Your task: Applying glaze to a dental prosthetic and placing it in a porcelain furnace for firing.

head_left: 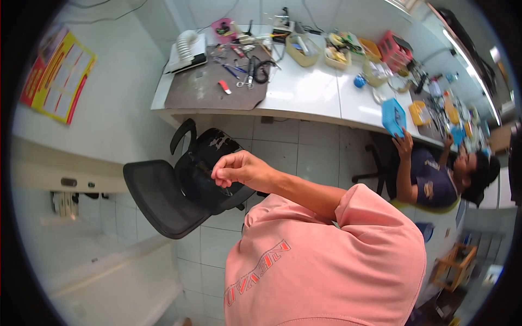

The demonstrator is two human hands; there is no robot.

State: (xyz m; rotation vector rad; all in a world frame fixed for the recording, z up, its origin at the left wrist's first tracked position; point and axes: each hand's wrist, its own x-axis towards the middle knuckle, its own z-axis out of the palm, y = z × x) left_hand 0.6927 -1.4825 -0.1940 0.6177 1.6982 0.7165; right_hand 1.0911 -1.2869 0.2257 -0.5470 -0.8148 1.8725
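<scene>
My right hand [239,168] reaches across in front of my pink shirt [326,261], bare forearm pointing left. Its fingers are curled and pressed together with the thumb. Something thin and partly see-through seems to hang by the fingertips against the dark seat, too faint to name. Beneath the hand stands a black office chair [163,195] with a worn, peeling seat, turned with its backrest to the left. No part of my left hand shows.
A white workbench [310,89] runs along the far wall, with a brown mat [190,89] bearing scissors [246,82] and small tools. Several plastic baskets stand along it. At right, a seated co-worker [435,176] has a hand on a blue basket [393,117]. A pale counter edge [109,176] lies left.
</scene>
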